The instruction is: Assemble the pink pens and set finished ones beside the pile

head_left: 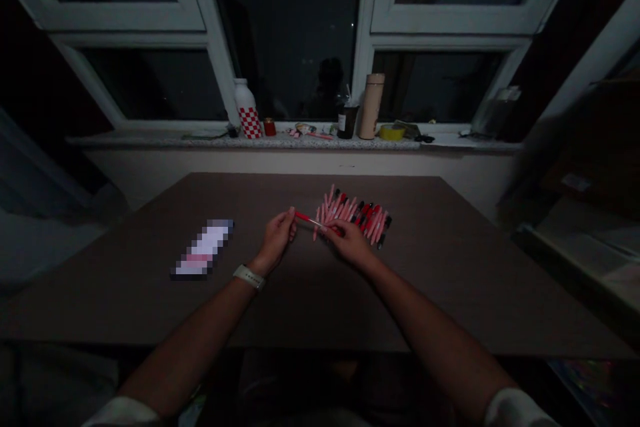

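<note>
A slim red pen (303, 216) with a pale, shiny middle section spans the gap between my hands, above the table. My left hand (278, 235) is closed, pinching its left end with thumb and fingers. The fingers of my right hand (350, 240) close around the other end, where a bit of dark red shows; that end is partly hidden. Just beyond my right hand lies a loose heap of pink, red and black pens (345, 208), several of them overlapping. Dim light blurs the finer detail of the held pen.
On the brown table (310, 300), a phone (204, 250) with a blurred-out lit screen lies at the left. Along the windowsill (210, 142) behind stand a checkered bottle (248, 110), a dark cup (346, 121), a beige flask (372, 107) and a yellow tape roll (392, 132).
</note>
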Action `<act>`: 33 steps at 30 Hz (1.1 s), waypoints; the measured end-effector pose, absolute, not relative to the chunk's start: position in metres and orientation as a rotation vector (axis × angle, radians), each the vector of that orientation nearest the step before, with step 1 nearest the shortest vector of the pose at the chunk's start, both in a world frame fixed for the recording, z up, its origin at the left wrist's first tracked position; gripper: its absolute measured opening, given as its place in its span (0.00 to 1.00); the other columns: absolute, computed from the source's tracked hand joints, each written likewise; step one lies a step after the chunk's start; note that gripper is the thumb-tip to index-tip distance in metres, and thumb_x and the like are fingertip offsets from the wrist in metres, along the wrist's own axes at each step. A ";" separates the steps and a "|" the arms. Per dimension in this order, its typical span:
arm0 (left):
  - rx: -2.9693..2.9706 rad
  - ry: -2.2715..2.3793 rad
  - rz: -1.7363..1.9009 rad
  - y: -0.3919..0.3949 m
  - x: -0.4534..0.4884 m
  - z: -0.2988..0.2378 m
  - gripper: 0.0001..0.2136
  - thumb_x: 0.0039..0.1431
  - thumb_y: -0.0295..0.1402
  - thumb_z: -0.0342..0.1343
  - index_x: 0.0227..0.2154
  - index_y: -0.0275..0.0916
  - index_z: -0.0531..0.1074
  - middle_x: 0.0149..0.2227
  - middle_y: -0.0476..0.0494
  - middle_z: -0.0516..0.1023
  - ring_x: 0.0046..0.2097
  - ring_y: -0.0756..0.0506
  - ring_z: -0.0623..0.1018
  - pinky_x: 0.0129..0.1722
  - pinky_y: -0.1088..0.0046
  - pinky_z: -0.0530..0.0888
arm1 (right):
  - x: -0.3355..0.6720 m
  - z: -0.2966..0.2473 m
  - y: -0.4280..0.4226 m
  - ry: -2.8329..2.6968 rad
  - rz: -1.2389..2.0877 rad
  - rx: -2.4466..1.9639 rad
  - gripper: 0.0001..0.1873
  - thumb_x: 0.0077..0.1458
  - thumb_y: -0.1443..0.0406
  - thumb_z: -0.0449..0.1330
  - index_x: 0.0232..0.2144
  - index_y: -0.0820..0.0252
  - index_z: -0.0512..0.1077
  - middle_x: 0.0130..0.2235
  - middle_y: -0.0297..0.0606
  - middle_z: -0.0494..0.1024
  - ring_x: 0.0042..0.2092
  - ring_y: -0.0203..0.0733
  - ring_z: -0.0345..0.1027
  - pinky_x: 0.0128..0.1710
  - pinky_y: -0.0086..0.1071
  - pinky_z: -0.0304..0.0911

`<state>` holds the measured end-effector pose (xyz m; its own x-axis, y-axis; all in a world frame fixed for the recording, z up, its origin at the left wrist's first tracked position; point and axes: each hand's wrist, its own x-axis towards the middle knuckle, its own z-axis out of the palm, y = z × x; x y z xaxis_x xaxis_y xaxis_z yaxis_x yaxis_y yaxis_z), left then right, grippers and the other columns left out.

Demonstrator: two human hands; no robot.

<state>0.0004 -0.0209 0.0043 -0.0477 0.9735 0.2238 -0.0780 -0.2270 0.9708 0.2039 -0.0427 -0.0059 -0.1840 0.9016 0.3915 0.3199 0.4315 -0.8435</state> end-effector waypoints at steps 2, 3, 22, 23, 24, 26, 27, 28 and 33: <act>1.281 1.083 1.439 -0.020 -0.001 0.006 0.24 0.56 0.55 0.57 0.22 0.38 0.67 0.18 0.54 0.63 0.19 0.53 0.62 0.19 0.77 0.58 | 0.204 -0.005 -0.043 -1.721 0.775 -1.032 0.13 0.59 0.55 0.59 0.36 0.58 0.77 0.36 0.38 0.80 0.40 0.43 0.73 0.42 0.33 0.64; 1.273 1.087 1.438 -0.021 -0.002 0.007 0.24 0.56 0.56 0.57 0.20 0.38 0.66 0.16 0.54 0.61 0.19 0.53 0.61 0.19 0.77 0.57 | 0.204 -0.004 -0.043 -1.717 0.793 -1.028 0.13 0.59 0.55 0.59 0.36 0.58 0.77 0.37 0.38 0.80 0.40 0.43 0.73 0.42 0.33 0.65; 1.453 1.231 1.344 -0.022 -0.002 0.008 0.28 0.55 0.58 0.54 0.12 0.39 0.64 0.12 0.52 0.59 0.17 0.52 0.58 0.18 0.76 0.52 | 0.209 -0.005 -0.034 -1.620 0.910 -1.064 0.15 0.55 0.53 0.61 0.31 0.57 0.78 0.33 0.38 0.81 0.39 0.45 0.74 0.43 0.35 0.65; 1.449 1.233 1.340 -0.022 -0.002 0.008 0.28 0.55 0.58 0.54 0.12 0.40 0.64 0.12 0.53 0.58 0.17 0.52 0.57 0.18 0.76 0.52 | 0.209 -0.005 -0.034 -1.619 0.915 -1.063 0.15 0.55 0.53 0.61 0.31 0.57 0.78 0.34 0.38 0.81 0.39 0.45 0.74 0.42 0.35 0.65; 1.449 1.230 1.334 -0.022 -0.003 0.008 0.28 0.55 0.57 0.54 0.12 0.40 0.64 0.12 0.53 0.58 0.17 0.52 0.57 0.19 0.76 0.52 | 0.209 -0.005 -0.034 -1.614 0.920 -1.063 0.14 0.54 0.53 0.61 0.31 0.57 0.78 0.34 0.38 0.81 0.39 0.45 0.74 0.42 0.34 0.65; 1.473 1.218 1.325 -0.022 -0.004 0.008 0.26 0.55 0.56 0.55 0.14 0.39 0.66 0.13 0.53 0.59 0.17 0.52 0.58 0.19 0.76 0.52 | 0.209 -0.007 -0.033 -1.601 0.935 -1.068 0.15 0.54 0.52 0.61 0.29 0.58 0.78 0.31 0.38 0.80 0.37 0.44 0.73 0.40 0.34 0.65; 1.498 1.208 1.320 -0.021 -0.005 0.007 0.25 0.55 0.55 0.55 0.15 0.39 0.68 0.14 0.52 0.61 0.18 0.52 0.59 0.19 0.76 0.53 | 0.209 -0.008 -0.031 -1.583 0.944 -1.078 0.17 0.54 0.51 0.61 0.28 0.58 0.78 0.30 0.38 0.79 0.35 0.44 0.73 0.39 0.33 0.65; 1.532 1.196 1.312 -0.021 -0.005 0.007 0.24 0.55 0.54 0.56 0.16 0.38 0.69 0.15 0.52 0.63 0.18 0.52 0.60 0.20 0.76 0.54 | 0.210 -0.009 -0.030 -1.564 0.954 -1.087 0.18 0.54 0.51 0.60 0.26 0.59 0.77 0.28 0.37 0.78 0.33 0.43 0.71 0.37 0.33 0.64; 1.639 1.146 1.232 -0.018 -0.006 0.001 0.22 0.55 0.54 0.56 0.23 0.37 0.74 0.20 0.49 0.70 0.21 0.51 0.64 0.22 0.76 0.57 | 0.212 -0.014 -0.024 -1.420 0.990 -1.112 0.22 0.50 0.46 0.61 0.23 0.59 0.75 0.22 0.33 0.72 0.26 0.39 0.64 0.27 0.30 0.57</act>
